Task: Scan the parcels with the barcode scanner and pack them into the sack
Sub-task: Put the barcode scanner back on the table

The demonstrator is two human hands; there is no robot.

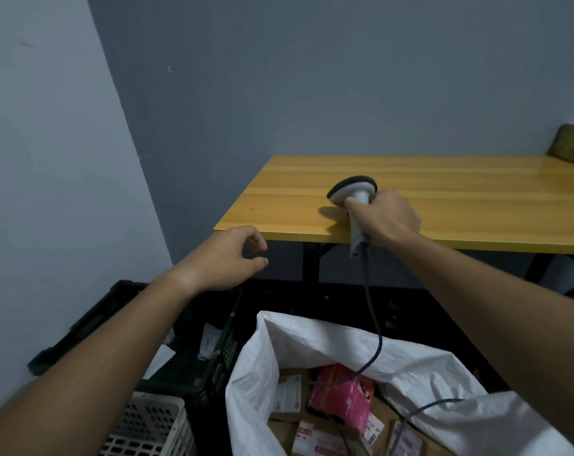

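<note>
My right hand (386, 218) grips the handle of the grey barcode scanner (353, 192), whose head lies on the yellow table (460, 192) near its front edge. The scanner's dark cable (372, 324) hangs down into the white sack (279, 350). The sack stands open below, holding several cardboard parcels and a pink parcel (341, 396). My left hand (229, 258) hovers in the air left of the table corner, fingers loosely curled, holding nothing.
A black crate (213, 350) with a few small packets sits on the floor to the left of the sack. A white perforated basket (151, 426) is at the bottom left. A green-brown bundle (571, 143) lies at the table's far right. Grey walls close in behind and left.
</note>
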